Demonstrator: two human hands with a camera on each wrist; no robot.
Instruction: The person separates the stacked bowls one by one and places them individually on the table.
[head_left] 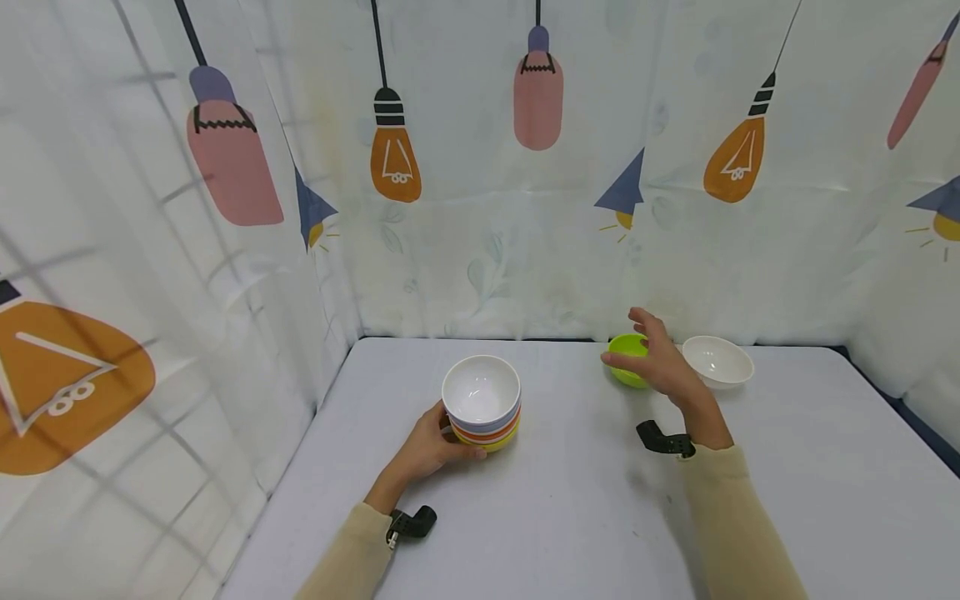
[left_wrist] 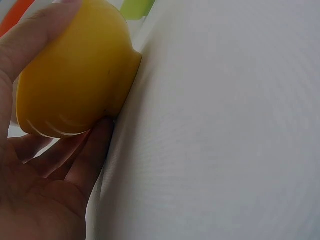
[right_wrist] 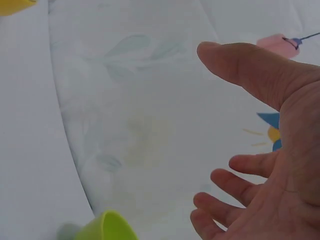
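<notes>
A stack of bowls (head_left: 482, 400), white inside with blue, orange and yellow outer sides, stands left of the table's middle. My left hand (head_left: 431, 446) holds it low at its left side; in the left wrist view thumb and fingers lie around the yellow bowl (left_wrist: 80, 70). My right hand (head_left: 663, 362) is over the green bowl (head_left: 628, 360) at the back, fingers spread and holding nothing. In the right wrist view the hand (right_wrist: 260, 140) appears apart from the green bowl (right_wrist: 107, 229). A white bowl (head_left: 717, 362) stands just right of that hand.
The white table (head_left: 570, 517) reaches back to a hanging cloth (head_left: 465, 250) printed with lamps and bulbs. Another cloth (head_left: 187, 317) hangs along the left side. The green and white bowls are near the back edge.
</notes>
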